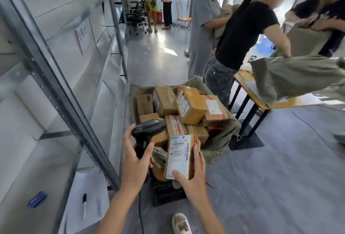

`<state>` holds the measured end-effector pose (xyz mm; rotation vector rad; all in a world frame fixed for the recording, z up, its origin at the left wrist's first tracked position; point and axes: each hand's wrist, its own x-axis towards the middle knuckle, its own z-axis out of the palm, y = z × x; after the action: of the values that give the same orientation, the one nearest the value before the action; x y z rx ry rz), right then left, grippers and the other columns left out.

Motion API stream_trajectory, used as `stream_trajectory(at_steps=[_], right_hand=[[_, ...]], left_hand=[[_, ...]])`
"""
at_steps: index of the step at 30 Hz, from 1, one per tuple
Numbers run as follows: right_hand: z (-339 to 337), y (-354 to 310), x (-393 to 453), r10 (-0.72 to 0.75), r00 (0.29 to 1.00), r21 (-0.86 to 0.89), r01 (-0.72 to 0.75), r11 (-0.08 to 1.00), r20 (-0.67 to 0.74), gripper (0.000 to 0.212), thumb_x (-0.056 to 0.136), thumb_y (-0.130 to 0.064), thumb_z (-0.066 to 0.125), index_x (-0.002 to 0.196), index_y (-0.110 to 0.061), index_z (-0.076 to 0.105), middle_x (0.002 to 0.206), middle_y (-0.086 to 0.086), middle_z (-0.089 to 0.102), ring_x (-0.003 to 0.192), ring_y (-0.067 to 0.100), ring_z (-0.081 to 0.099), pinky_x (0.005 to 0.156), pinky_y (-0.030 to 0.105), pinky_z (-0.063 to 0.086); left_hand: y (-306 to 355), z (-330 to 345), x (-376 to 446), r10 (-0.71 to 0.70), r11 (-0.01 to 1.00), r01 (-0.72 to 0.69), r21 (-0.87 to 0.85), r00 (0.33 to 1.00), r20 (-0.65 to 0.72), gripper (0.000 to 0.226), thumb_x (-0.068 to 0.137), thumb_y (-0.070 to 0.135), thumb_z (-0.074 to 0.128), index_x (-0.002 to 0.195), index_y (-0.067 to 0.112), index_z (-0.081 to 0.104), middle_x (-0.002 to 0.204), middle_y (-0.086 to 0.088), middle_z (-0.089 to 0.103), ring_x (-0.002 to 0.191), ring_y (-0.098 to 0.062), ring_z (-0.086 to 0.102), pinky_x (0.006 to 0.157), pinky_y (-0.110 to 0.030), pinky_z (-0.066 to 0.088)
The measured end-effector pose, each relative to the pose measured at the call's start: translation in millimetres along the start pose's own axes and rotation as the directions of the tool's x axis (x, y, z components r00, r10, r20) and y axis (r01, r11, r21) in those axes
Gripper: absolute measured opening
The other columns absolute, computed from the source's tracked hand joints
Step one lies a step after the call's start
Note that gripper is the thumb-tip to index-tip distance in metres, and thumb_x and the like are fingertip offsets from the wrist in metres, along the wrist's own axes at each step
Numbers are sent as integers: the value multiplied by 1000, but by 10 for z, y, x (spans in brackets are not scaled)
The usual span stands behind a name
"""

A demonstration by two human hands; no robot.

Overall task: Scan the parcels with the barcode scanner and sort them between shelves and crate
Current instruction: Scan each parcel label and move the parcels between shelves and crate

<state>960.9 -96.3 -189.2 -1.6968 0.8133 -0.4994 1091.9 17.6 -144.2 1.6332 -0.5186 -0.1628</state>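
Above the black plastic crate (pixel 168 194), the right hand (pixel 194 174) grips a rectangular cardboard parcel (pixel 180 156) with a glossy label; the left hand (pixel 135 161) clenches the dark scanner (pixel 147 131). Beyond, taped boxes (pixel 186 106) fill a coarse sack (pixel 220 140).

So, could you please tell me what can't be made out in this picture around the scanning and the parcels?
Head view:
- Scanner window: faces away, so no beam is visible.
- Label on the held parcel: small print too small to read; the right hand covers its lower corner.
- Crate: mostly hidden by both forearms and parcels.
- Lower parcels in the sack: buried under those above.
- Scanner trigger: covered by the left hand.
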Motion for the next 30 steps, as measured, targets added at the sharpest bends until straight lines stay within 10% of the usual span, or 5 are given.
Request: stream_trajectory(at_steps=[4,9,16,23,30], right_hand=[[-9,-22,548,-6,1000,-31,7,1000,31,104,82,-22,79,150,-54,6,164,-14,0,139,-5,9,107,27,21],[-75,-280,1391,-69,995,-50,73,996,74,102,83,-23,79,148,-55,9,163,-18,-1,133,-14,7,107,22,17],[-184,-881,2967,-199,969,-77,212,974,145,102,84,-25,78,157,-44,10,165,-16,3,146,1,8,117,33,14],[179,-1042,4449,-97,968,-237,153,959,230,102,84,-34,74,158,-40,5,167,-1,-1,148,34,19,114,41,26],[854,-608,4676,103,978,-817,90,570,179,69,105,-41,32,159,-16,-3,165,24,3,148,49,6,120,60,4]], left_hand=[[-161,230,439,-41,999,42,12,999,-26,67,95,19,65,141,51,29,107,-19,65,57,-24,63,57,-38,56],[-179,512,1017,-83,997,83,0,994,-67,66,97,16,63,143,45,28,86,-21,66,57,-28,59,60,-54,55],[-98,853,1842,-102,994,94,-63,985,-138,64,99,13,61,145,41,27,81,-11,62,56,-19,57,56,-27,53],[-197,1012,2281,-169,982,148,-114,965,-200,65,98,12,62,143,46,30,80,-12,63,56,-24,57,51,-30,51],[-397,1060,2409,-208,978,196,-71,940,-269,68,97,11,63,137,56,32,113,-30,58,58,-25,58,55,-34,54]])
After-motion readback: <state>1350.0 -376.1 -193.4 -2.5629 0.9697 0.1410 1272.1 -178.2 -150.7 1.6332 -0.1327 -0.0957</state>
